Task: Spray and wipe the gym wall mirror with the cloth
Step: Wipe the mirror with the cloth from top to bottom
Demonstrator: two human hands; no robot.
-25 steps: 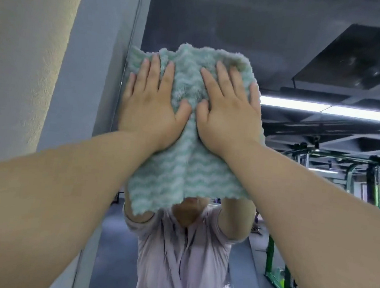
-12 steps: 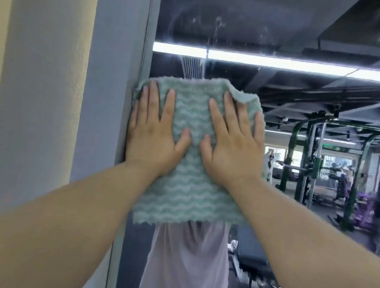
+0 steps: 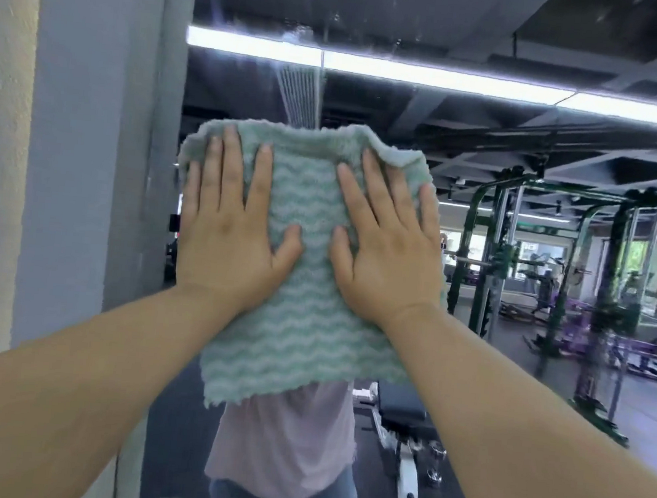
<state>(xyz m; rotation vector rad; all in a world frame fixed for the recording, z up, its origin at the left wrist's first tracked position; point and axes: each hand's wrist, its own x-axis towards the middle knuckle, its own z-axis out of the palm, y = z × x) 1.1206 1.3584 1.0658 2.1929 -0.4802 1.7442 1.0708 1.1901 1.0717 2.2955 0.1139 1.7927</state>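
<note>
Fingers (image 3: pixel 228 168) of both hands lie straight and spread, gripping nothing; the left hand (image 3: pixel 228 240) and right hand (image 3: pixel 386 254) press the green cloth (image 3: pixel 295 333) flat on the mirror (image 3: pixel 483 183) at centre frame, beside its left edge. Over the last second the cloth has slid down from the top. Wet marks (image 3: pixel 302 34) show above it, so more wiping is probably needed.

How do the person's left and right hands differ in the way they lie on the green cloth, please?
The left hand covers the left edge of the cloth, by the edge of the mirror; the right hand covers its right edge, below a folded-over corner. The left hand's fingers point nearly straight up; the right hand's lean left. Both press flat, fingers straight, thumbs facing inward.
</note>
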